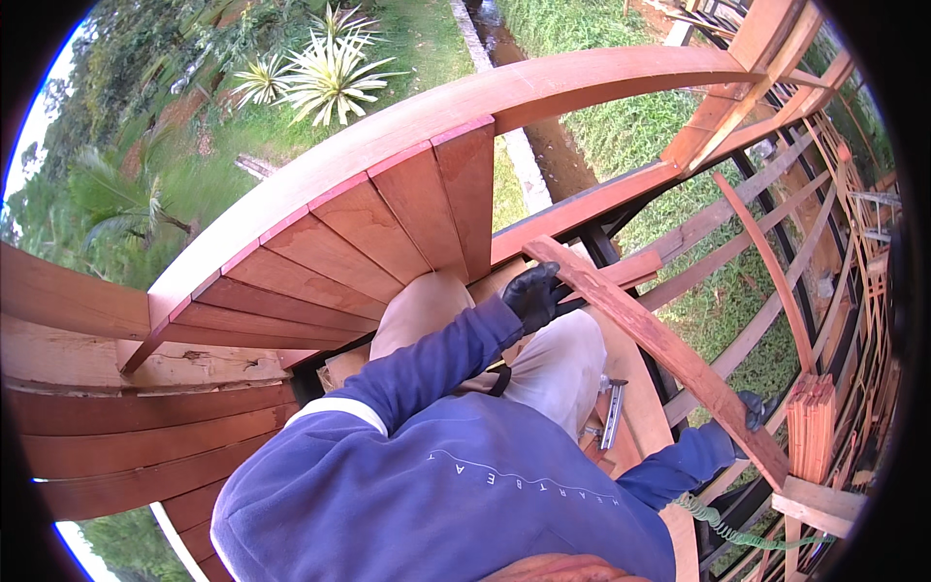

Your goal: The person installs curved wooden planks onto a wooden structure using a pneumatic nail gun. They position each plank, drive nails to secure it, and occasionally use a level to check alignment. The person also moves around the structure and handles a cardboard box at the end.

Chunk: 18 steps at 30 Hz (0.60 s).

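Observation:
A long reddish-brown wooden plank (pixel 669 364) lies slantwise in front of me, running from the middle of the head view down to the right. At its upper end is my left hand (pixel 532 297), in a black glove, its fingers closed at the plank's edge. Farther down, my right hand (pixel 754 411), gloved too, reaches round the plank near its lower end, with the palm hidden behind the wood. Close to the right hand stands a bundle of short wooden pieces (pixel 811 427). Beside my knee lies a silvery metal tool (pixel 611 412), partly hidden.
A curved wooden rail (pixel 388 121) arches ahead, with upright boards (pixel 398 213) fixed beneath its left part. Slatted framing (pixel 718 204) with gaps opens over grass on the right. A green coiled hose (pixel 722 529) hangs at lower right. Long thin strips (pixel 868 320) stand at the far right.

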Motion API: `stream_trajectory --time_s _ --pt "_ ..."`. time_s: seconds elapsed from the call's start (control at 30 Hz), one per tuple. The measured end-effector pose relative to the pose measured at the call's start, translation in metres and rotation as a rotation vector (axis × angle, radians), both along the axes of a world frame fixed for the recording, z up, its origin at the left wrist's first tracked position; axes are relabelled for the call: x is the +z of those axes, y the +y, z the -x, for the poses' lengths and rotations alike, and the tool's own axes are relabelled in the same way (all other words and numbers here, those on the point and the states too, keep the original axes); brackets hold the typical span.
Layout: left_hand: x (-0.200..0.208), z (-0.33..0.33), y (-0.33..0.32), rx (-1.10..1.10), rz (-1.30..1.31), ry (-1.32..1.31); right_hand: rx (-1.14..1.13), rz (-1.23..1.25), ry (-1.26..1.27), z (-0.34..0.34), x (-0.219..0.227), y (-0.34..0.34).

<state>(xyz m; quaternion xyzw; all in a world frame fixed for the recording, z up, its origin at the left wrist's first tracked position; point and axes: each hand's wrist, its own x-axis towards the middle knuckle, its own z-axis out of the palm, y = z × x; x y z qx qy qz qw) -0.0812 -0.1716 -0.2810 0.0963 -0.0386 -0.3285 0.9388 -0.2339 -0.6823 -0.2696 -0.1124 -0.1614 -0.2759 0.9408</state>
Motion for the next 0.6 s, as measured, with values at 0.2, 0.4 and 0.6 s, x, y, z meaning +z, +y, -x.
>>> stream_trajectory --time_s 0.2,0.4,0.6 --pt "0.033 -0.011 -0.007 0.106 -0.067 0.026 -0.094 0.024 0.048 0.008 -0.013 0.020" --pt "0.053 -0.004 0.003 0.162 -0.182 -0.014 -0.051 0.169 -0.017 0.003 0.012 0.072" --pt "0.101 -0.009 0.004 0.236 -0.056 -0.131 -0.661 0.343 0.398 -0.028 0.138 0.191"
